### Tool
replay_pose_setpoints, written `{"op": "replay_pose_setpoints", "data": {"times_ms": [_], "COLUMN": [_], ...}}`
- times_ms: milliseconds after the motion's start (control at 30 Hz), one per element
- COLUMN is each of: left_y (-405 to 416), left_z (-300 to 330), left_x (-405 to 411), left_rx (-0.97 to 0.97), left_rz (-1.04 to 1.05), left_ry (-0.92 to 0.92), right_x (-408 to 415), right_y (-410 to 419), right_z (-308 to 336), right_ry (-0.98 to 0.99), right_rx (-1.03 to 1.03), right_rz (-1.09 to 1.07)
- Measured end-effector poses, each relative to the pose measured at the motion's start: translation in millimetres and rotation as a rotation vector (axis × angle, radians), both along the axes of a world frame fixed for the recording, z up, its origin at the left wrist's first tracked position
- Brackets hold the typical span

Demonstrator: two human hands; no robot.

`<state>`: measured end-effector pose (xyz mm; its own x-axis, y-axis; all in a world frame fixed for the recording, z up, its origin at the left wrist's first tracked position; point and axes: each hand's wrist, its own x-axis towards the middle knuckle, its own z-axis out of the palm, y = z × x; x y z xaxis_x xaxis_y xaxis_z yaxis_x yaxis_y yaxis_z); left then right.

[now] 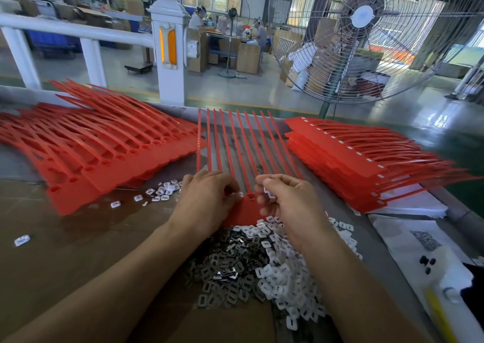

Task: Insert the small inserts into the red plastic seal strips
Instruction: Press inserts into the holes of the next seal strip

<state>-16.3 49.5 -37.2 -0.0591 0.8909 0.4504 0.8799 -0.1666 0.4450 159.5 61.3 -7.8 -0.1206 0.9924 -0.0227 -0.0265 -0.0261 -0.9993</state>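
Mid-frame on the counter [65,238], my left hand [207,201] pinned the red strip [243,209]; right hand [285,201] pinched small inserts [269,193]. Tiny, light, probably slippery, so I'd grip their edges.

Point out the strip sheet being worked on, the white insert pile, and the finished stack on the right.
strip sheet [243,209], head view, red base between the hands
white insert pile [285,285], head view, middle of heap
finished stack [340,154], head view, top sheet's flat band
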Motion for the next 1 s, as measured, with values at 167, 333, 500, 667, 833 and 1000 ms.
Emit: {"op": "replay_pose_setpoints", "data": {"times_ms": [167, 333, 500, 667, 833, 1000], "left_y": [-2, -6, -11, -14, -14, -18], "left_z": [1, 3, 6, 7, 11, 15], "left_x": [0, 0, -2, -2, 2, 7], "left_rx": [-0.014, -0.023, -0.042, -0.049, -0.061, -0.063], "left_rz": [0.009, -0.009, -0.046, -0.077, -0.077, -0.078], "left_ry": [0.004, 0.017, 0.129, 0.229, 0.307, 0.41], "right_x": [1, 2, 4, 5, 6, 6], "right_y": [1, 2, 2, 4, 7, 10], "right_z": [-1, -1, -2, -3, -6, -10], "right_ry": [0.011, 0.009, 0.005, 0.013, 0.004, 0.001], "right_rx": [0.0, 0.011, 0.008, 0.005, 0.0, -0.021], "right_rz": [0.004, 0.015, 0.021, 0.018, 0.01, -0.019]}}
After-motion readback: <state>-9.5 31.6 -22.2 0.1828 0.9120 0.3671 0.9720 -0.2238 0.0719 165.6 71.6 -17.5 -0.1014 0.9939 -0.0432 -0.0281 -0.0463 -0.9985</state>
